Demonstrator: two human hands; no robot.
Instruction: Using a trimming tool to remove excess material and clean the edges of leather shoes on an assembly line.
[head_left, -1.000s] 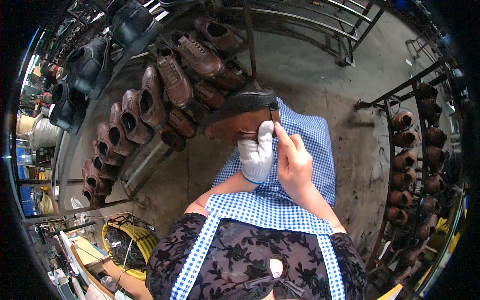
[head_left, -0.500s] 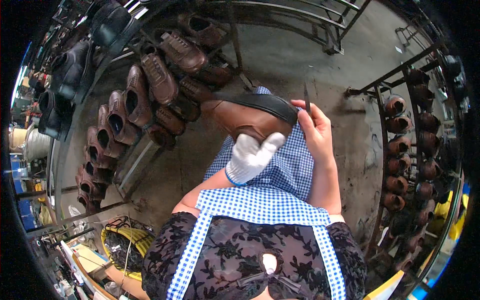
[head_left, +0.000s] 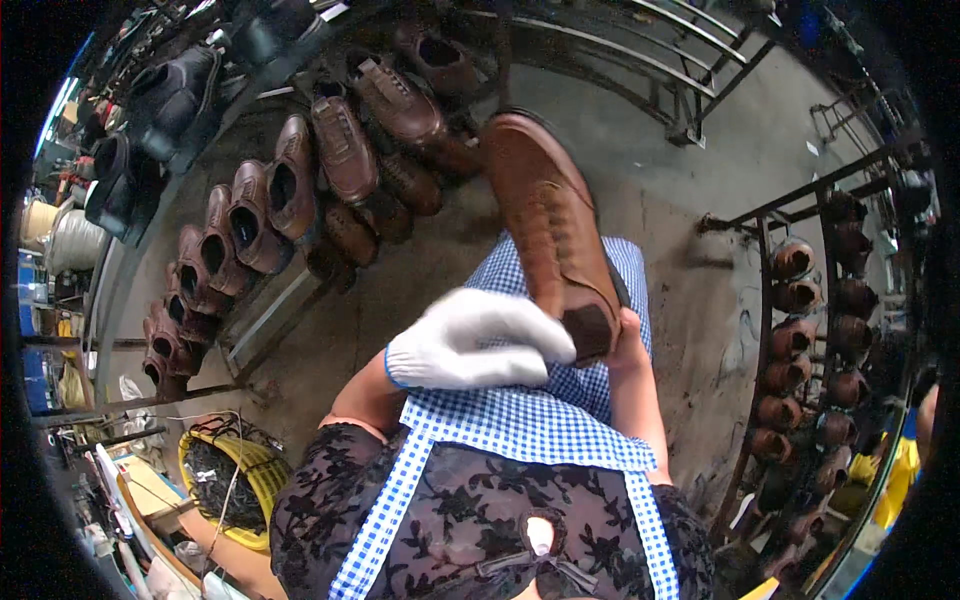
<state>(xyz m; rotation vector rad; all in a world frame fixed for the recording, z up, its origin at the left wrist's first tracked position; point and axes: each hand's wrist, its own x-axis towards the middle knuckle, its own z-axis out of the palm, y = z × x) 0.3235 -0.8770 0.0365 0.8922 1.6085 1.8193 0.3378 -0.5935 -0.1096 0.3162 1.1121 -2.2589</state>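
Observation:
A brown leather lace-up shoe [head_left: 545, 215] with a dark sole edge points away from me, its toe up and to the left. My bare right hand [head_left: 630, 345] grips it at the heel, from the right side; most of those fingers are behind the shoe. Just left of the dark heel opening is my left hand [head_left: 480, 338], in a white knit glove. Its fingers are stretched out and slightly blurred, with a gap between thumb and fingers, and the tips reach close to the opening. Whether they touch the shoe I cannot tell.
A rack of finished-looking brown shoes [head_left: 345, 150] runs along the left, with black shoes [head_left: 180, 100] above it. More brown shoes fill a metal rack [head_left: 765, 300] on the right. A yellow basket [head_left: 250, 460] stands at the lower left.
The shoe has turned from sideways, sole edge up, to upper side up and toe away. My left hand has let go of it; my right hand now grips the heel. The thin dark blade in my right hand is hidden now.

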